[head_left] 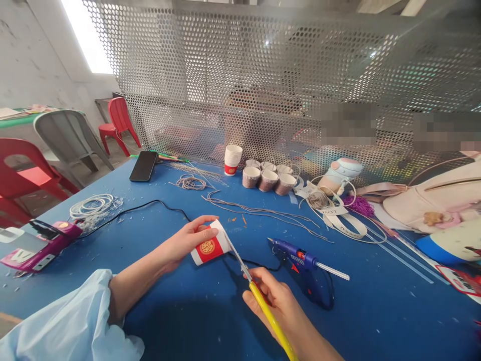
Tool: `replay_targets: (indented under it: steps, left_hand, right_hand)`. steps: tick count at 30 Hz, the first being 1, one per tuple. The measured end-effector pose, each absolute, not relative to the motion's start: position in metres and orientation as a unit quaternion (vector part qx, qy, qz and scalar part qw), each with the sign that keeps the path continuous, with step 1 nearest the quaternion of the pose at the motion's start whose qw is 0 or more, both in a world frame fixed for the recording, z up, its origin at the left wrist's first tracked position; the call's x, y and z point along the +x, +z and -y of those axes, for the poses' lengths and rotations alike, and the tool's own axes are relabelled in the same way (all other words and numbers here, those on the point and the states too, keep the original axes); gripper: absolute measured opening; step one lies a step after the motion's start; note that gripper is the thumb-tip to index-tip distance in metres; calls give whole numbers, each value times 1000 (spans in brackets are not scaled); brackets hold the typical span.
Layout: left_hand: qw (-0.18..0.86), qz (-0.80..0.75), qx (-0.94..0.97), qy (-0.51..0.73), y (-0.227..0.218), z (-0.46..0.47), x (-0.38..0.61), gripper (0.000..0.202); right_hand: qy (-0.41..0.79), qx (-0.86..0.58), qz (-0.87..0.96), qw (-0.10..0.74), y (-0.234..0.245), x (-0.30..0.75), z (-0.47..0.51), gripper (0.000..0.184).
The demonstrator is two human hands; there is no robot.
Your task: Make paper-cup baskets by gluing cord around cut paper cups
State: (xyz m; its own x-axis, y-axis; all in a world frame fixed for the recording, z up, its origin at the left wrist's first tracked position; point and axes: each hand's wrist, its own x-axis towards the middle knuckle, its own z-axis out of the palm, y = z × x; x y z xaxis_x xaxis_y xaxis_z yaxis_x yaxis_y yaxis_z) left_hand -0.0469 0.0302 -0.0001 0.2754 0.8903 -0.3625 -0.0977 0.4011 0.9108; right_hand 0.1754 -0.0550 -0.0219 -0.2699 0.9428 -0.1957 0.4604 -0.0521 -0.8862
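My left hand (197, 238) is closed on a red and white paper cup (210, 245) with a gold emblem, tilted on its side above the table. In my right hand (276, 296) is a pair of scissors (265, 308) with yellow handles. The blades reach up to the cup's edge; whether they cut into it I cannot tell. Just right of the scissors lies a blue hot glue gun (300, 260) with a clear glue stick out of its back end.
Behind stand a stack of paper cups (233, 159) and several wrapped cups (268, 179). Cords (259, 210) and a phone (144, 166) lie on the blue table (180, 321). A purple power strip (45, 250) is left, a pale bag (413, 205) right. A perforated metal screen (210, 75) borders the back.
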Motion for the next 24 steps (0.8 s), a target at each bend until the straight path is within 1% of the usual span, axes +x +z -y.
replay_targets:
  steps: [3,9,12,18,24]
  left_hand:
    - [678,-477,436,352,0,-30,-48,62]
    - [631,-485,512,323,-2,-29,-48,60]
    - [639,-475,522,306,-4,-27,-48,59]
    - [646,-473,518,302,-4,-27,-49,57]
    - [665,-479,483,309,-2,-28,-47,61]
  right_hand:
    - [494,-549,625,252,-23,176,54,30]
    - [505,-567,590,274,-23,172,57,33]
    - [506,-569,587,276,-24,172,57,33]
    - [476,-573,626,231,-19,175,55,28]
    - [488,-559,629,234,-17,176,56,26]
